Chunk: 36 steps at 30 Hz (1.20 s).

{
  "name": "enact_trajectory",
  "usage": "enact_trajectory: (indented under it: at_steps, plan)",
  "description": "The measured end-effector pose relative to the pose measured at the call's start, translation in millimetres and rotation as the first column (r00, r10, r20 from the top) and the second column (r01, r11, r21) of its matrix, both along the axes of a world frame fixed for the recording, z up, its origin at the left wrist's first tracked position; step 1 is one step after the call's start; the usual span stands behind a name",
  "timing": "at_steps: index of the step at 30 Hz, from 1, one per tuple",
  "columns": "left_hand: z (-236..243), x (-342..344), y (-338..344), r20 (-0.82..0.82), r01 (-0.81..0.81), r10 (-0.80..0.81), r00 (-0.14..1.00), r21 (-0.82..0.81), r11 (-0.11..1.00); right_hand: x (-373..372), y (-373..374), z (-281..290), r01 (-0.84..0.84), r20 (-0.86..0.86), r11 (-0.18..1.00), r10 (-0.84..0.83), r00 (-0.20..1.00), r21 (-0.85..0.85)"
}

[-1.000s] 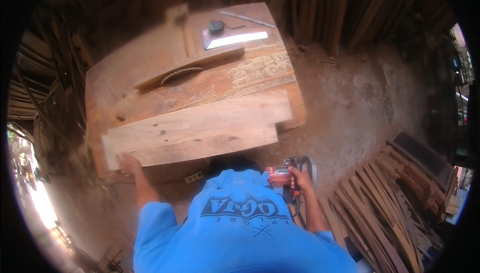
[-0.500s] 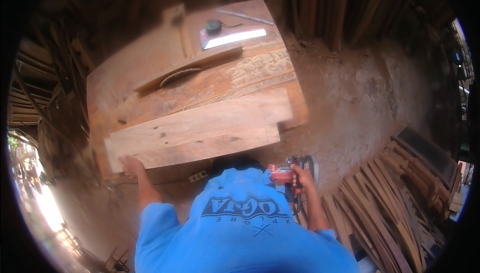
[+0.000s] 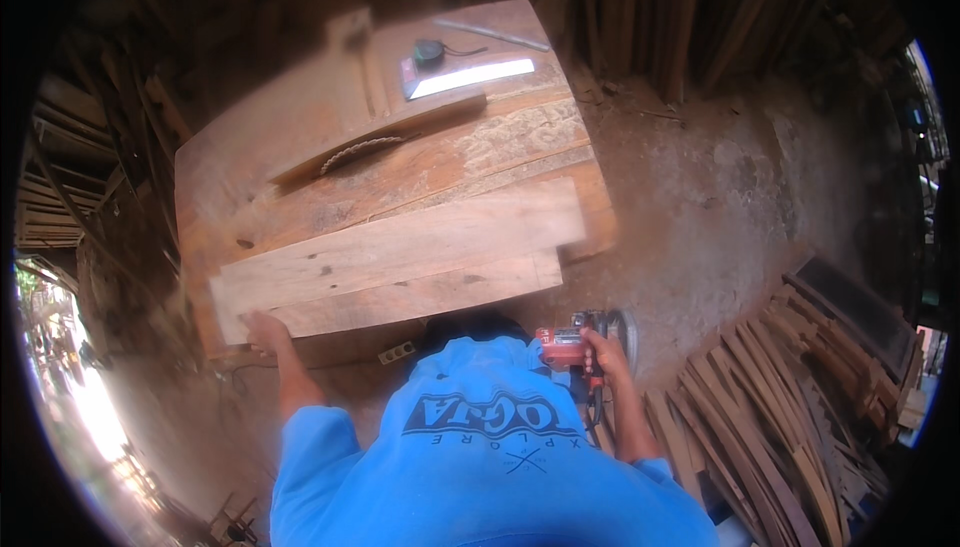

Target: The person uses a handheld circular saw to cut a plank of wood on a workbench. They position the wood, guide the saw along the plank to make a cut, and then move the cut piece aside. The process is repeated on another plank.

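Note:
Two pale planks lie side by side along the near edge of a wooden worktable (image 3: 330, 209), the far plank (image 3: 420, 237) reaching further right than the near plank (image 3: 420, 297). At the near plank's left corner, my left hand (image 3: 265, 333) is closed around its edge; the underside fingers are hidden. Off the table's near right side, my right hand (image 3: 606, 355) grips the handle of a red circular saw (image 3: 563, 348) beside my body. The saw's round guard (image 3: 628, 339) is on its right, and a dark cord hangs below it.
Beyond the planks, a curved toothed edge (image 3: 360, 152) like a saw blade's rises beside a wooden strip (image 3: 440, 115). Sawdust, a tape measure (image 3: 428, 53) and a metal rod (image 3: 490, 34) lie farther back. A power strip (image 3: 396, 353) is below; stacked timber (image 3: 765, 407) stands right.

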<state>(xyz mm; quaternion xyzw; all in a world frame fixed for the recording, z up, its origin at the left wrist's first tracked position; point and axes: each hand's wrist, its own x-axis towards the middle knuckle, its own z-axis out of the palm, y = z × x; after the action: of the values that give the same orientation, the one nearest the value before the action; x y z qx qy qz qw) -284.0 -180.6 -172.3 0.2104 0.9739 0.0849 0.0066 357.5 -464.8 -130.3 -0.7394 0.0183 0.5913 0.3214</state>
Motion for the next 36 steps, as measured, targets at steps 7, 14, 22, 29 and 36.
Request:
enact_trajectory:
  at_steps: [7,14,22,29,36]
  plan:
    - [-2,-1,1,-0.014,0.006,-0.006,1.0,-0.003,1.0,1,1,-1,-0.001,-0.005,1.0,0.001,1.0,-0.008]
    - [-3,-2,-2,-0.003,0.025,-0.025,1.0,0.002,1.0,0,3,0,-0.022,-0.005,1.0,0.022,1.0,0.005]
    - [-10,-4,1,-0.01,-0.01,0.01,1.0,-0.021,1.0,0,7,0,-0.012,-0.022,1.0,0.012,1.0,0.006]
    - [-2,9,7,-0.125,-0.041,0.054,0.991,0.108,0.993,1,2,-4,0.012,-0.014,1.0,-0.012,1.0,0.015]
    - [31,317,-8,0.078,0.949,-0.976,-0.205,0.261,-0.179,0,-5,-8,0.078,-0.054,0.997,-0.078,0.995,0.004]
